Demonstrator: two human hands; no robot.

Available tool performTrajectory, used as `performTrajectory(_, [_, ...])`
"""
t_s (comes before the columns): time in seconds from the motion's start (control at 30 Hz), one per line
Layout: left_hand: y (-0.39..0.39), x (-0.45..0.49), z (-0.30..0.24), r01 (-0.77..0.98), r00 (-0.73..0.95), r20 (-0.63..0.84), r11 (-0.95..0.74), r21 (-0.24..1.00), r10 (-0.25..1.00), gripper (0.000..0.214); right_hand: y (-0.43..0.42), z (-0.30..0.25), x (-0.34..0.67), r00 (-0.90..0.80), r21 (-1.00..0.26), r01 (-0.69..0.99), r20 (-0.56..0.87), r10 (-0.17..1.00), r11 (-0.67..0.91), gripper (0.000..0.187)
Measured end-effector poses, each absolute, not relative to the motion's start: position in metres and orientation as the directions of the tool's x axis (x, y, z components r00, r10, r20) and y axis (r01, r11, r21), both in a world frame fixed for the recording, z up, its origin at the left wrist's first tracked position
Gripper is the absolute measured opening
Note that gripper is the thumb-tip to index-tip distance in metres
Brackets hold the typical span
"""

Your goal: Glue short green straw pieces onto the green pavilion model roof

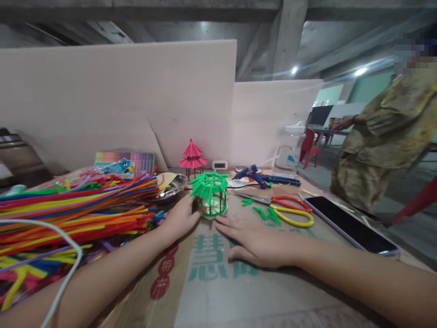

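A small green pavilion model (209, 187) made of pipe cleaners stands upright on the printed cardboard (211, 291), with brown posts and a green round base. My left hand (182, 217) is at its left side, thumb against the base edge and the fingers partly hidden behind the thumb and posts. Lying flat on the cardboard just in front of the model, my right hand (254, 239) has its fingers stretched out and holds nothing; its fingertips come close to the base. Green pipe-cleaner scraps (268, 214) and scissors (292, 210) with red and yellow handles lie to the right.
Bundles of coloured pipe cleaners (85, 207) fill the left side, crossed by a white cable (73, 241). Behind stand a pink pavilion model (192, 155), a metal bowl (172, 187), a blue glue gun (253, 175) and a clear jug (289, 152). A phone (350, 223) lies right; a person (385, 118) stands beyond.
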State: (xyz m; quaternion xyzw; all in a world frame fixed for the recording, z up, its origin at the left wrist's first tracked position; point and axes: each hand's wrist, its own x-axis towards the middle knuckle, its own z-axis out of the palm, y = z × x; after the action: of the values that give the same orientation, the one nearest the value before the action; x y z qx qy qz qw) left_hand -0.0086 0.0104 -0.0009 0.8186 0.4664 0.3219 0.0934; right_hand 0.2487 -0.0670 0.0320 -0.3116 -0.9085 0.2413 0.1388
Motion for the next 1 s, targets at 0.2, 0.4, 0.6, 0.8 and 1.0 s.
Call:
performTrajectory(0.2, [0.015, -0.012, -0.005, 0.721, 0.330, 0.480, -0.545, 0.428, 0.813, 0.026, -0.075, 0.041, 0.250, -0.902, -0.866, 0.119, 0.111, 0.417, 0.487, 0.075])
performTrajectory(0.4, [0.019, -0.014, -0.005, 0.713, 0.316, 0.475, -0.536, 0.453, 0.821, 0.031, -0.066, 0.039, 0.247, -0.824, -0.779, 0.252, 0.138, 0.550, 0.574, 0.077])
performTrajectory(0.6, [0.022, -0.018, -0.011, 0.725, 0.274, 0.452, -0.492, 0.482, 0.849, 0.037, -0.070, 0.038, 0.237, -0.801, -0.913, 0.115, 0.148, 0.580, 0.392, 0.069])
performTrajectory(0.8, [0.025, -0.019, -0.015, 0.708, 0.271, 0.454, -0.495, 0.504, 0.849, 0.043, -0.068, 0.035, 0.232, -0.760, -0.974, -0.053, 0.181, 0.624, 0.219, 0.067])
performTrajectory(1.0, [0.024, -0.019, -0.015, 0.707, 0.286, 0.434, -0.494, 0.506, 0.854, 0.050, -0.051, 0.033, 0.235, -0.714, -0.960, 0.169, 0.035, 0.699, 0.221, 0.064])
